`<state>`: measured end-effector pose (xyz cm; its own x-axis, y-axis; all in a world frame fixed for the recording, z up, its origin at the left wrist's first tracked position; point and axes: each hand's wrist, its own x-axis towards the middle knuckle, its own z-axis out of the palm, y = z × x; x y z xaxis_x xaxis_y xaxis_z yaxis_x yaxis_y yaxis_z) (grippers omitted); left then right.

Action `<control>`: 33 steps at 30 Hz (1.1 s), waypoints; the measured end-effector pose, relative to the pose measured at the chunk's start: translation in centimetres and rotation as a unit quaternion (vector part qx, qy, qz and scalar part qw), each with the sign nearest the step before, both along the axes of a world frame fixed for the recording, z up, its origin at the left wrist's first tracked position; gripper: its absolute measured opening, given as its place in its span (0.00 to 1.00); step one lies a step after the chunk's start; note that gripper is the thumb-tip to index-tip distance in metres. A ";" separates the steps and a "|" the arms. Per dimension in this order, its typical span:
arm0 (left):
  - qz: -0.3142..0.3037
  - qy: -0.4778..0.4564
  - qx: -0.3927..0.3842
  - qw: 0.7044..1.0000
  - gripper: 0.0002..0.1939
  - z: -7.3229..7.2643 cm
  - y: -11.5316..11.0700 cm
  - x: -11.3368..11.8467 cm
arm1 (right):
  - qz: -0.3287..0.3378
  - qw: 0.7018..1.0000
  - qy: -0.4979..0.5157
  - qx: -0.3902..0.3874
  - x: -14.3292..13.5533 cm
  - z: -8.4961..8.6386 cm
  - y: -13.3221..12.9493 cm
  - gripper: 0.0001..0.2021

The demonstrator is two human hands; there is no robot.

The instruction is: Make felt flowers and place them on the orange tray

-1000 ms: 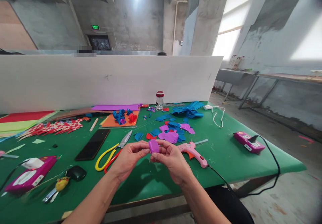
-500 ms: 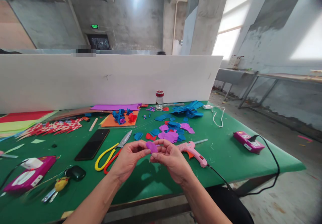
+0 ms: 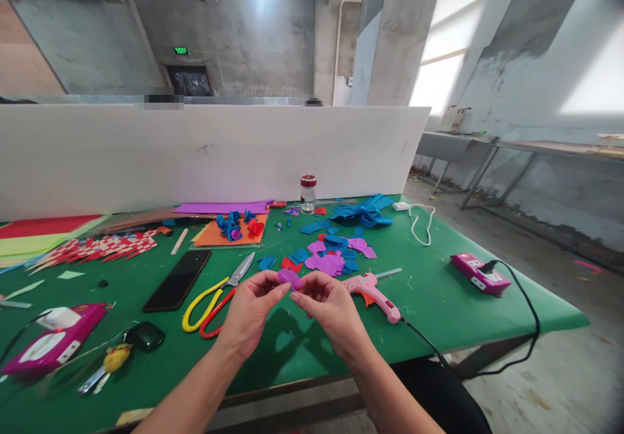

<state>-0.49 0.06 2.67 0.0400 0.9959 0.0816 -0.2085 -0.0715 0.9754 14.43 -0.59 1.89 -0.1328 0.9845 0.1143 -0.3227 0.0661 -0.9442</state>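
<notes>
Between both hands, above the green table, is a small purple paper petal (image 3: 289, 278). My left hand (image 3: 254, 304) pinches its left side with thumb and fingers. My right hand (image 3: 327, 304) grips the right edge the same way. Just beyond the hands lies a pile of cut petals in purple (image 3: 330, 264), blue (image 3: 299, 256) and red (image 3: 291, 264). A pink glue gun (image 3: 375, 291) rests right of my right hand, with a clear glue stick at its back. Scissors (image 3: 229, 284) with yellow and red handles lie by my left hand, blades half apart.
A black phone (image 3: 177, 281), keys (image 3: 116, 358) and a magenta power strip (image 3: 58, 343) lie left. Paper flowers (image 3: 234, 226) sit on orange sheets; a glass jar (image 3: 308, 193) stands before the white board (image 3: 219, 154). A second power strip (image 3: 480, 274) and its black cord are right.
The petal has tilted flatter and moved slightly up and left between my fingers. My right thumb has shifted up along its edge. The other things lie as before.
</notes>
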 end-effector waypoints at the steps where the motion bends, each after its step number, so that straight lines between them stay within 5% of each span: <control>1: 0.004 -0.005 -0.002 1.000 0.09 0.0 -0.1 0.1 | -0.006 1.000 -0.002 0.007 -0.1 -0.1 0.0 0.14; 33: -0.009 -0.061 -0.032 0.998 0.10 -0.1 -0.4 1.1 | -0.001 0.997 0.067 -0.025 -0.8 -0.5 -0.2 0.13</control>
<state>0.60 -0.30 2.52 0.0516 0.9984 0.0238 -0.3261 -0.0056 0.9453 13.67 -0.75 1.42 -0.1168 0.9898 0.0814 -0.4470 0.0209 -0.8943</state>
